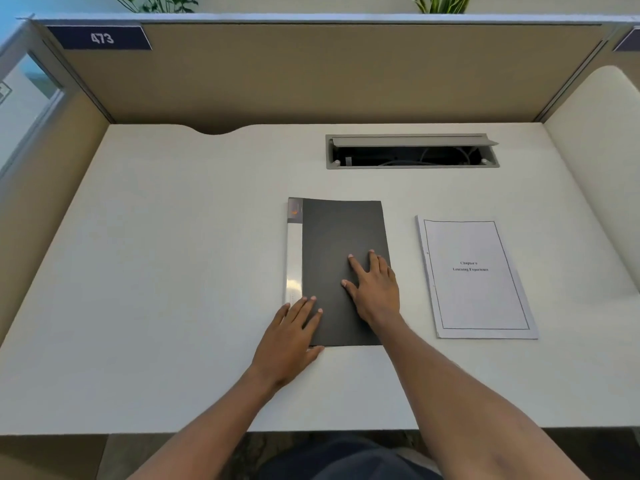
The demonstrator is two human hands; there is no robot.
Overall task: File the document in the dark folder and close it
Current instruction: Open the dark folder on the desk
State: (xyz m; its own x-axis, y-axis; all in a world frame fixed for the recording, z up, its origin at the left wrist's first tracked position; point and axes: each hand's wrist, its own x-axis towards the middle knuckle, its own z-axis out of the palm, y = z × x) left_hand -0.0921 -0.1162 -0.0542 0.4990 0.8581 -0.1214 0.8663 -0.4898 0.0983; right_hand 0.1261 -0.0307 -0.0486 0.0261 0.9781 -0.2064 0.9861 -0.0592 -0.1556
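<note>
A dark grey folder [337, 233] with a pale spine strip on its left lies closed and flat in the middle of the white desk [173, 271]. My left hand [289, 336] rests flat on the folder's near-left corner, fingers apart. My right hand [375, 289] lies flat on the cover near its right edge, fingers spread. The document [476, 277], a white stapled stack with a bordered title page, lies on the desk to the right of the folder, apart from it and from both hands.
An open cable tray [412, 152] is sunk into the desk behind the folder. Beige partition walls [311, 71] enclose the desk at the back and both sides. A cream chair back [602, 161] stands at the right.
</note>
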